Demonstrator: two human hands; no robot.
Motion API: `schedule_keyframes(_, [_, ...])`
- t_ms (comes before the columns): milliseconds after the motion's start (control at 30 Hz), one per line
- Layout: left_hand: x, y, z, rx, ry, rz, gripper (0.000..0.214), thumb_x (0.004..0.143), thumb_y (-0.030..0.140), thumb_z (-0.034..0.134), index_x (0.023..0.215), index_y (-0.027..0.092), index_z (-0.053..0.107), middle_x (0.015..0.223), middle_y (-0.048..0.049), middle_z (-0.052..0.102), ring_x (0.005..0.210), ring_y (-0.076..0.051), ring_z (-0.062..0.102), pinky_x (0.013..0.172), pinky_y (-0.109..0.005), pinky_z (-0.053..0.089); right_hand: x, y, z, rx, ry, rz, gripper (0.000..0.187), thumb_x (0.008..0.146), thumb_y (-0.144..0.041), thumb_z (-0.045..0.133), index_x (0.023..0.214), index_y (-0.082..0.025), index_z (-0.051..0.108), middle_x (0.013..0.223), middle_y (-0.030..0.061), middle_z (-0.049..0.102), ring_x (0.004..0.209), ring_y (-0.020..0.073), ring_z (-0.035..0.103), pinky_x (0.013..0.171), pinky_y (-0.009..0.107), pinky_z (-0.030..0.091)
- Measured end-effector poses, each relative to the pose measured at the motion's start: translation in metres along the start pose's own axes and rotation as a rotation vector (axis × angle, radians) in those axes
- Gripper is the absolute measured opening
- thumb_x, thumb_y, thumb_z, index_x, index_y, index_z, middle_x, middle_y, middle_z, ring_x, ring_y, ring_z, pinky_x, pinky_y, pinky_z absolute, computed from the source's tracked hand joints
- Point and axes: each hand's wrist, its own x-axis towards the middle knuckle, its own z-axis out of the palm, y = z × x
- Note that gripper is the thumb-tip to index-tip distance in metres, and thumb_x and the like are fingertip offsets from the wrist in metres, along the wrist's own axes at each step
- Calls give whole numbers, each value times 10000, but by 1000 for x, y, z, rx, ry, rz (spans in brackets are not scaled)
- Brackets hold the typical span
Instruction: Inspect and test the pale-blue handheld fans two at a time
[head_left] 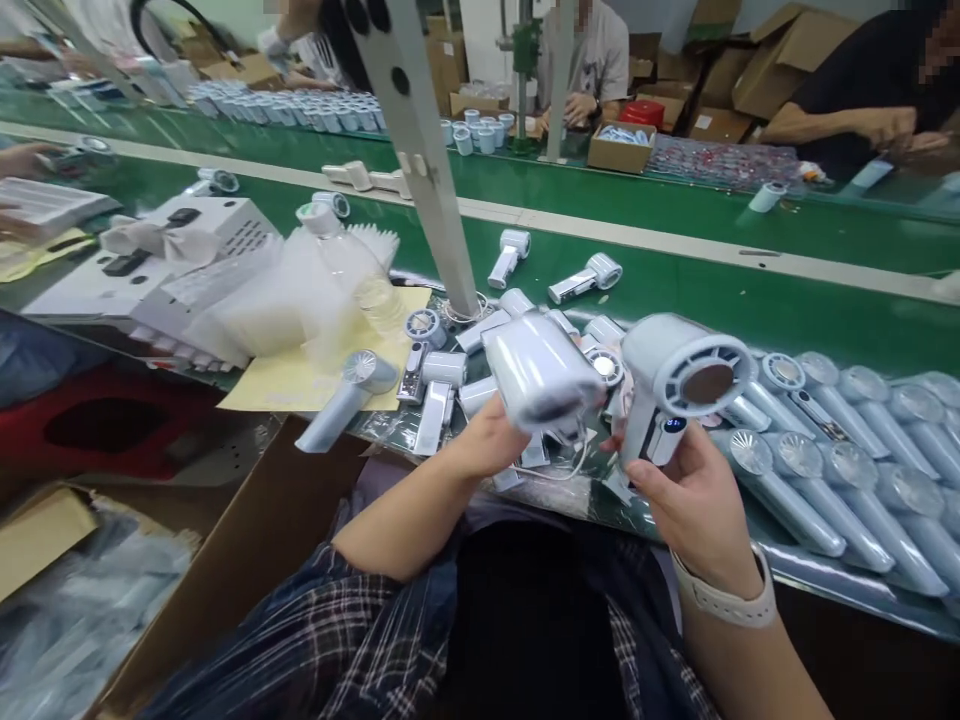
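Observation:
In my right hand (694, 495), fingers closed round its handle, is a light blue handheld fan (637, 345). Its round vented head faces up to the right, and a small display on the handle is lit. My left hand (491, 440) grips a second light blue fan (536, 365), blurred, its head tilted toward the first one. Under and between both hands lie more loose fans (442, 380) in a heap at the bench edge. One fan (349, 395) rests alone to the left, partly on yellow paper.
Rows of bagged fans (817, 480) fill the right side. A metal post (431, 160) rises ahead of my hands. A clear bottle (367, 280) and a white box (217, 240) stand left. An open carton (225, 560) sits below. Across the green belt (660, 215), several people work.

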Motion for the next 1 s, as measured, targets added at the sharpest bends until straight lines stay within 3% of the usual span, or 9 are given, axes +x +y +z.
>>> schedule_keyframes(100, [5,-9,12,-84,-99,-60,669,816,845,749,1021,208,732,908,-75,718,854,-242,713,893,-442,634,-4,0,-8,109,107,59,546,783,-561,949,1140,-292,635,917,15,695,737,213,654,715,389,608])
schedule_keyframes(200, [6,-16,26,-106,-151,-103,547,760,576,922,1073,217,653,915,-32,669,804,-190,676,767,-347,603,-11,2,-17,150,86,48,412,905,-561,800,1162,-287,631,999,50,695,759,223,653,698,397,605])
schedule_keyframes(267, [6,-21,32,-119,-148,-106,552,772,434,942,1143,238,583,942,-4,652,785,-166,674,733,-321,591,-17,3,-22,167,80,34,337,946,-516,741,1168,-280,650,1008,64,704,775,230,662,696,394,606])
schedule_keyframes(367, [7,-29,33,-123,-218,-94,561,848,447,896,1199,249,505,953,6,657,770,-169,701,730,-337,604,-23,6,-26,220,107,33,283,938,-438,777,1158,-282,690,987,55,715,793,221,672,699,366,612])
schedule_keyframes(467, [7,-32,29,-29,-264,-65,482,915,469,843,1139,222,495,944,-4,656,753,-166,716,713,-318,588,-23,9,-24,301,135,49,270,906,-394,841,1131,-289,735,1007,41,740,771,190,674,671,318,611])
schedule_keyframes(633, [5,-27,23,-5,-243,-127,591,873,438,907,1195,224,459,1127,-34,658,852,-183,759,801,-345,607,-18,12,-19,390,123,88,301,865,-410,886,1105,-269,772,1025,51,750,818,205,706,689,324,634])
schedule_keyframes(867, [5,-32,20,18,-225,-99,517,908,423,873,1185,213,491,1024,-18,686,832,-161,720,770,-316,594,-18,10,-10,416,60,67,280,874,-398,892,1107,-285,788,1026,30,757,806,184,690,669,305,610])
schedule_keyframes(1000, [5,-31,21,10,-288,-102,483,925,440,849,1162,205,501,986,-20,691,832,-170,728,777,-322,596,-20,10,-10,408,82,70,287,881,-396,883,1129,-289,787,1061,37,770,839,193,705,692,313,613])
